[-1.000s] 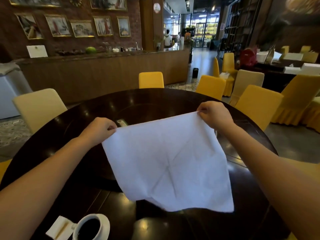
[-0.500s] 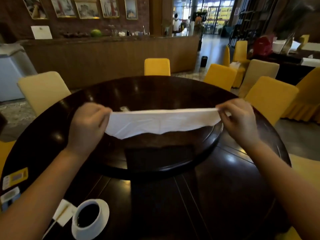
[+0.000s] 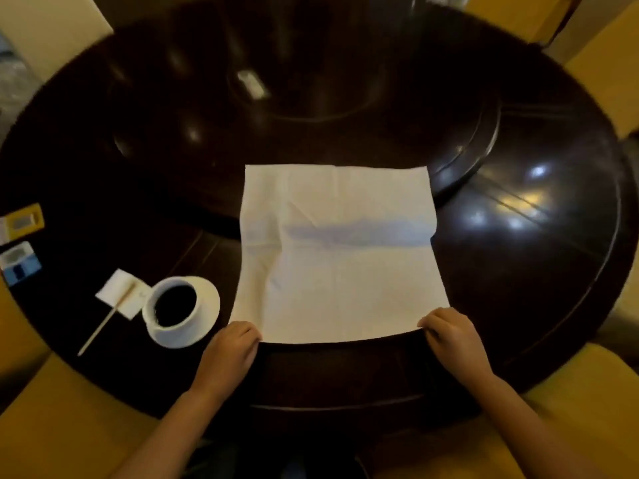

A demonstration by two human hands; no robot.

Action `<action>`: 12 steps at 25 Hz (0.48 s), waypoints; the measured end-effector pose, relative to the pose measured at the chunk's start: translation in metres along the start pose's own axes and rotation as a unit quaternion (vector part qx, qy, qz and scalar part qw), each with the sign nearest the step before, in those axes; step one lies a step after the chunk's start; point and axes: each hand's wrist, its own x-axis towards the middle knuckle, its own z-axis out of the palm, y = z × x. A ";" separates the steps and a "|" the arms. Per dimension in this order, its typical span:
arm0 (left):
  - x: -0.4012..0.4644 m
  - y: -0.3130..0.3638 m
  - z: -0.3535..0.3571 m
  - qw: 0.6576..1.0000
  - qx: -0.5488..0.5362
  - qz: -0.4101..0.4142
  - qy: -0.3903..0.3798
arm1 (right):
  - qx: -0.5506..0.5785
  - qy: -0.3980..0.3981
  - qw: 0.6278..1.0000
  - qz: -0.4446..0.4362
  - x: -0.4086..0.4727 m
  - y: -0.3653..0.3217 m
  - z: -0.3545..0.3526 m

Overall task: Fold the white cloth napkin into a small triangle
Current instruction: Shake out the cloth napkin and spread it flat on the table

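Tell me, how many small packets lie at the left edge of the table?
2. A yellow packet lies farther from the person, and a blue packet just nearer; the frame's edge may hide more.
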 end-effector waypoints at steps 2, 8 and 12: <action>-0.017 -0.002 0.012 1.000 -0.004 -0.006 -0.001 | -0.002 -0.007 1.000 0.007 -0.023 0.000 0.011; -0.060 0.005 0.031 0.999 -0.019 -0.008 0.031 | -0.023 0.006 1.000 -0.003 -0.084 0.001 0.021; -0.091 0.010 0.039 0.998 -0.034 0.018 0.043 | -0.044 -0.007 0.999 -0.028 -0.111 0.004 0.017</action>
